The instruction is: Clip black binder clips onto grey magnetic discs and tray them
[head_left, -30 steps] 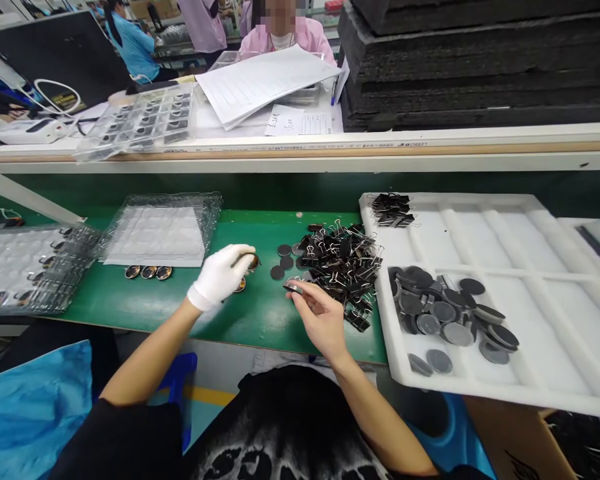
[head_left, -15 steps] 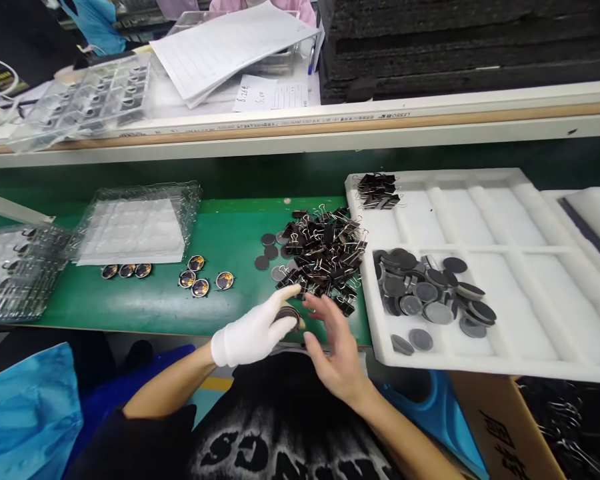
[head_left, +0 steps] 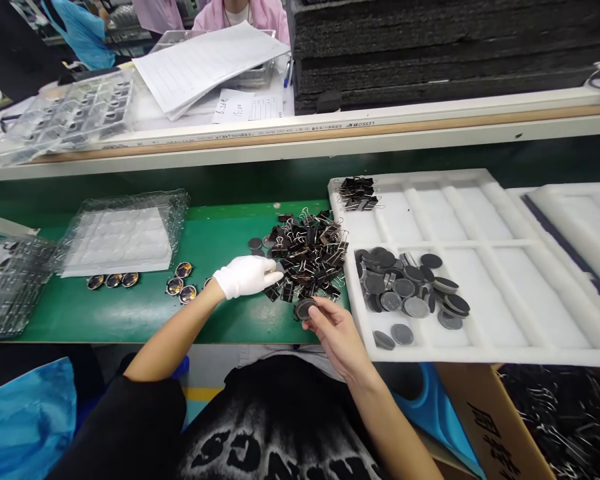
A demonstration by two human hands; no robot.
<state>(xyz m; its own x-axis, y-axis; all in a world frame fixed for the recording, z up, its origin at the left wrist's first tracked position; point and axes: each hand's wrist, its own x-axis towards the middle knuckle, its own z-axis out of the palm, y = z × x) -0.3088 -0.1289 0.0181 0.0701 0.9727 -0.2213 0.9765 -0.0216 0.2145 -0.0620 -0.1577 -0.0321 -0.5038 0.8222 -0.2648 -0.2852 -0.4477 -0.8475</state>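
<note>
My left hand, in a white glove, reaches over the green table at the left edge of a pile of black binder clips. Its fingers are pressed near each other, and whatever they may grip is too small to name. My bare right hand pinches a round dark disc between thumb and fingers, just below the pile. Loose grey discs lie left of the clips. Round pieces with amber faces rest further left on the table.
A white foam tray on the right holds many discs and some clips. Clear plastic trays are stacked at the left. A white ledge crosses behind. A cardboard box of clips stands at lower right.
The disc has passed from my left hand to my right hand. My left hand has moved up and left to the pile's edge. The whole view has shifted a little.
</note>
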